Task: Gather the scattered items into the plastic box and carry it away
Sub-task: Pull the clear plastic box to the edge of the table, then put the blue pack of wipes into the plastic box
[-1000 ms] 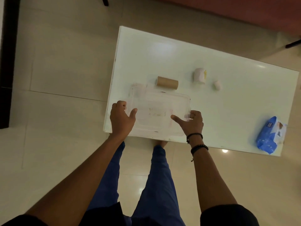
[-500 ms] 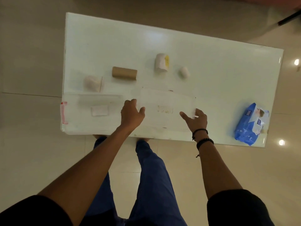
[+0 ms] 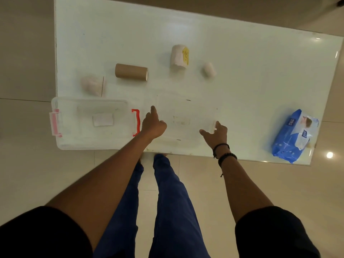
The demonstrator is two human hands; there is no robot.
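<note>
The clear plastic box (image 3: 91,123) with red handles stands open at the table's near left corner, a white label inside it. Its clear lid (image 3: 186,116) lies flat on the table just right of the box. My left hand (image 3: 152,125) grips the lid's left edge with the index finger stretched forward. My right hand (image 3: 216,133) holds the lid's right edge. Scattered behind are a cardboard tube (image 3: 131,71), a white roll with a yellow label (image 3: 179,56), a small white roll (image 3: 209,69) and a white bundle (image 3: 92,85). A blue wipes pack (image 3: 294,135) lies at the near right.
The white table (image 3: 251,75) stands on a pale tiled floor. Its near edge runs just in front of my legs. The box overhangs the table's left edge slightly.
Both hands have taken the lid off the box and shifted it right onto the table. The open box now shows at the left.
</note>
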